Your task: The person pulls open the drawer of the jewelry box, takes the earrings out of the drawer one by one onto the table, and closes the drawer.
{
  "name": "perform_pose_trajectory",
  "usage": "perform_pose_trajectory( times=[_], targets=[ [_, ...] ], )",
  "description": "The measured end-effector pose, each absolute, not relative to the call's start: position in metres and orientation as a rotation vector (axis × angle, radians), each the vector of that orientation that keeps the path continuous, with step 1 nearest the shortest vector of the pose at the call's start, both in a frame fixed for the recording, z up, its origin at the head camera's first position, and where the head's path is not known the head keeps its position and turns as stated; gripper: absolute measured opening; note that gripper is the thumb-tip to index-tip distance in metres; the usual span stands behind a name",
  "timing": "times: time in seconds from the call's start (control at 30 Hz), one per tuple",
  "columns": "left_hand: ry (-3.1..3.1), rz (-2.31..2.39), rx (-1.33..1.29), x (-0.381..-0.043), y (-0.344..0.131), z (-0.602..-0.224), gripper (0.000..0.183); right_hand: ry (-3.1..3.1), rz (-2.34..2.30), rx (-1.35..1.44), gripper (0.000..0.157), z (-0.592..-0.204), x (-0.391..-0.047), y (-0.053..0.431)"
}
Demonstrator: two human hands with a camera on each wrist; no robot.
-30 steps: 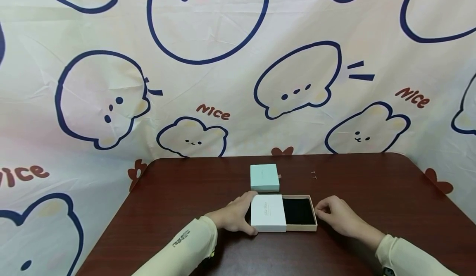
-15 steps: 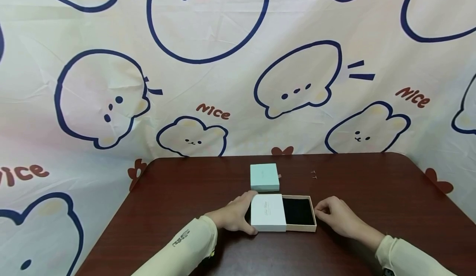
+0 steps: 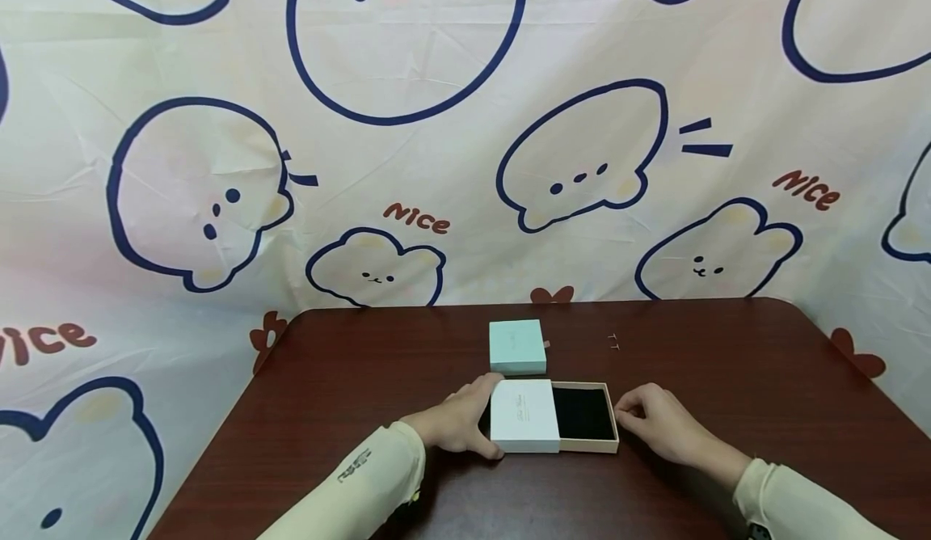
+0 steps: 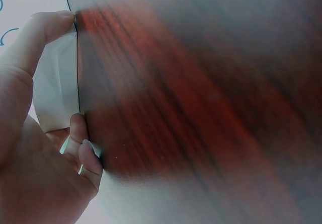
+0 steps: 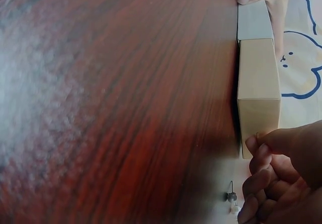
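A white slide-out box (image 3: 524,415) lies on the table with its drawer (image 3: 607,445) pulled partway out to the right. Black padding (image 3: 584,413) lines the drawer. My left hand (image 3: 458,419) holds the box's left end, thumb at the front and fingers toward the back. In the left wrist view the thumb (image 4: 35,40) lies along the white box. At the drawer's right end, my right hand (image 3: 665,423) pinches a small pull tab (image 5: 257,136) between thumb and index finger; the tab is mostly hidden. The other right fingers are curled.
Just behind the white box stands a mint-green box (image 3: 516,346) with a small tab on its right side. Two small stud earrings (image 5: 231,196) lie to its right on the dark wooden table (image 3: 393,342). A printed cloth (image 3: 465,168) hangs behind the table.
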State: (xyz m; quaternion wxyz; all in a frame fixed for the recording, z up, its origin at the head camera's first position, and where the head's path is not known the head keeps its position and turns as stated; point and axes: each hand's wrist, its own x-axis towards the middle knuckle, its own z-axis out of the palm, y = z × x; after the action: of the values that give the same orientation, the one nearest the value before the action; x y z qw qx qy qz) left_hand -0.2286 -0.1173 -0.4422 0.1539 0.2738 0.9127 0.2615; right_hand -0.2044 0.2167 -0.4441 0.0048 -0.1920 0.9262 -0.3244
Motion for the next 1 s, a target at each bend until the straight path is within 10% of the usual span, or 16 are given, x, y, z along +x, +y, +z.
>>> perform_pose_trajectory(
  times=[1.0],
  targets=[
    [2.606, 0.747, 0.783, -0.2310, -0.1162, -0.4431, 0.100, 2.891, -1.022, -0.600, 0.016, -0.4413, -0.2066, 0.2110]
  ],
)
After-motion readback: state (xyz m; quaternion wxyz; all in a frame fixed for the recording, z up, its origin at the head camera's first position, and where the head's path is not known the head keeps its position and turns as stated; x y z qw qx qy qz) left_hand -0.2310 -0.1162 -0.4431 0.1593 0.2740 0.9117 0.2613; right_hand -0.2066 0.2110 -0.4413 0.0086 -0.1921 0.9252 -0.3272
